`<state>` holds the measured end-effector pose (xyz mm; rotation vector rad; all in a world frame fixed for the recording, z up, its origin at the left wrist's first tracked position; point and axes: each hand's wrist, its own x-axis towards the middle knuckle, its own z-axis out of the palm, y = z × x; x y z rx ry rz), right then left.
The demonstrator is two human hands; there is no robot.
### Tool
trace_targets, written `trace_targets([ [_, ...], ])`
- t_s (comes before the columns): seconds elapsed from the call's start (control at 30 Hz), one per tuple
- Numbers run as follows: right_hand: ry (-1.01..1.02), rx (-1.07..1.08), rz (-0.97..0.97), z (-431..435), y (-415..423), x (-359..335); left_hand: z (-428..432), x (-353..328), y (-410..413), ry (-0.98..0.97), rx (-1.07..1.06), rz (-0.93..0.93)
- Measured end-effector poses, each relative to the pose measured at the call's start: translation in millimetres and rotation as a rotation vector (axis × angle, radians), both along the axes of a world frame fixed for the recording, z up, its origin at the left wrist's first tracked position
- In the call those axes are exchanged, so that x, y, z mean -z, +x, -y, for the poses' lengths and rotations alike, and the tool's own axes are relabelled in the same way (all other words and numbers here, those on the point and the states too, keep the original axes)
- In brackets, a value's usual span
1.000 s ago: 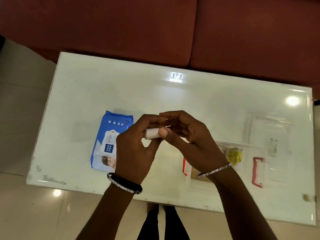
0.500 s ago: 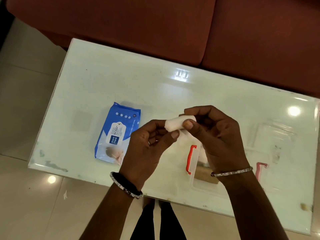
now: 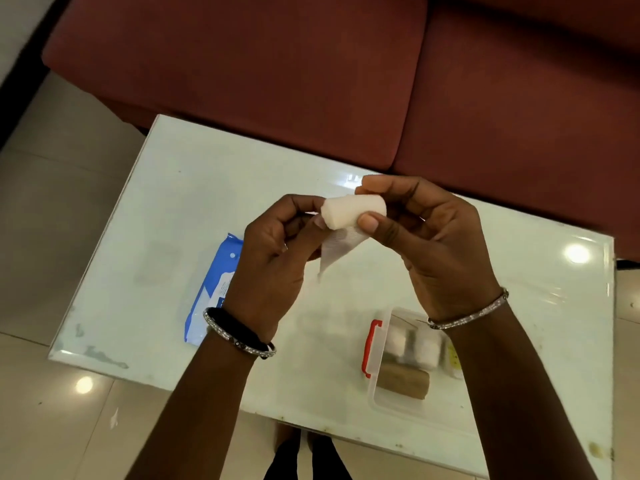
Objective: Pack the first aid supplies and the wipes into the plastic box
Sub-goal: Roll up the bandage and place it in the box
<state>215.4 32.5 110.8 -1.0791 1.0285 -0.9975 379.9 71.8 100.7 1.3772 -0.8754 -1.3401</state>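
Note:
A white gauze bandage roll point(image 3: 349, 211) is held up above the table between both hands, with a loose tail of gauze hanging below it. My right hand point(image 3: 426, 237) pinches the roll's right end between thumb and fingers. My left hand point(image 3: 277, 251) holds the roll's left end and the loose tail with its fingertips. The blue wipes pack point(image 3: 213, 292) lies on the table, partly hidden behind my left wrist. The clear plastic box point(image 3: 394, 403) with a red latch sits at the near right edge; it holds a tan bandage roll point(image 3: 403, 381) and white rolls point(image 3: 408, 344).
The white glossy table point(image 3: 173, 209) stands in front of a dark red sofa point(image 3: 277, 81). Tiled floor lies to the left and near side. The box's right part is hidden under my right forearm.
Both hands have lifted the gauze roll higher and further from me, and a loose tail now hangs from it. The view has shifted, so the box appears nearer the bottom.

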Motion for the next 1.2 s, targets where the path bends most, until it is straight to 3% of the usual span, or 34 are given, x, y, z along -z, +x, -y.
trace_targets([
  [0.43, 0.260, 0.121, 0.019, -50.4, -21.8, 47.1, -37.1, 22.6, -9.6, 0.284, 0.105, -0.403],
  [0.6, 0.258, 0.101, -0.021, -63.5, -25.2, 49.8, -40.6, 30.1, -18.3, 0.358, 0.151, -0.270],
  [0.8, 0.218, 0.098, -0.112, -69.8, -28.3, 54.3, -45.6, 40.5, -20.6, 0.349, 0.163, -0.285],
  [1.0, 0.416, 0.070, 0.134, -80.3, -31.9, 57.4, -55.2, 49.5, -16.7, 0.342, 0.181, -0.307],
  [1.2, 0.527, 0.085, 0.026, -91.0, -23.4, 59.4, -64.5, 54.0, -11.9, 0.320, 0.207, -0.272],
])
